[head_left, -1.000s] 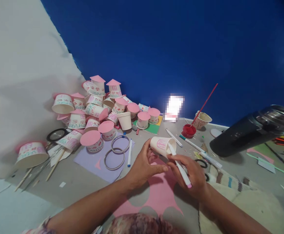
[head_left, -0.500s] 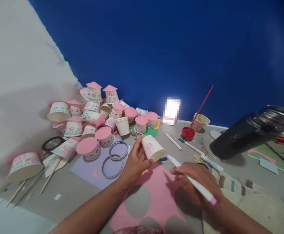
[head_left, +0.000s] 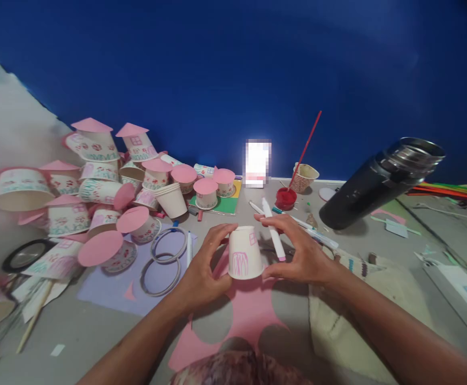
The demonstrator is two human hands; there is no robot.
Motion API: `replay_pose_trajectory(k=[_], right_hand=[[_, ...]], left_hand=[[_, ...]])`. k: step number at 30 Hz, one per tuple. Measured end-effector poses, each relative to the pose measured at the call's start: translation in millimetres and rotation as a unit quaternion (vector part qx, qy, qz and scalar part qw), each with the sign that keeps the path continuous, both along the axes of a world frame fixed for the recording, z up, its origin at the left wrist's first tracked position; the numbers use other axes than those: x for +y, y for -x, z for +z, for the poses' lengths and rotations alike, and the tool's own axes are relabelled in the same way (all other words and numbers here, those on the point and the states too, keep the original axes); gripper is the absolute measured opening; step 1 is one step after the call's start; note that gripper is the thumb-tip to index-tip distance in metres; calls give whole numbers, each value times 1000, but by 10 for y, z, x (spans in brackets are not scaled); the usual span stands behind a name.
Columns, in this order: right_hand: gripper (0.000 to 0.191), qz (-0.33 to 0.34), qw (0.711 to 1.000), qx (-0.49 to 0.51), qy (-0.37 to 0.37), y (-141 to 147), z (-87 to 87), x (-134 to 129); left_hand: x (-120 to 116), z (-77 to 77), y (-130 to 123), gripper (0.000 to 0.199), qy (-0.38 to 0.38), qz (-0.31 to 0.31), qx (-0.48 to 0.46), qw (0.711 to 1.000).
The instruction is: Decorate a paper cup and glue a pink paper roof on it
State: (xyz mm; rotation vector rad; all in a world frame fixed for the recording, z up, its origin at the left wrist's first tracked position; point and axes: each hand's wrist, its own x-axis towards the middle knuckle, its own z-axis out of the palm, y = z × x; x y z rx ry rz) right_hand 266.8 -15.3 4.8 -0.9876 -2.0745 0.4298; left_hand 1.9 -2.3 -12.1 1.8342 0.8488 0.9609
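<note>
Between left grip [head_left: 206, 270] and right grip [head_left: 299, 251]: paper cup [head_left: 244, 253].

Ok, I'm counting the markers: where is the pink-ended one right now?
In the head view, the pink-ended marker is just right of centre, held in the right hand, to the right of the upside-down paper cup.

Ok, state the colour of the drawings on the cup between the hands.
Purplish pink on the white cup; see the head view.
</note>
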Motion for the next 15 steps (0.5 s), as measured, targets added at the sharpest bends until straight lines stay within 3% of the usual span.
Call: replay_pose_trajectory(k=[4,8,12,15], right_hand=[[97,34,999,-12,-2,10,-20,16],[92,40,999,-7,12,-2,-74,23],[82,32,999,-20,30,-25,-173,40],[77,6,999,-33,13,-26,-219,64]], left_hand=[[-7,-11,9,92,-32,12,44,998],[-19,5,27,101,-11,35,48,998],[-27,97,24,88,-42,25,63,997],[-16,129,12,76,-98,54,79,990]])
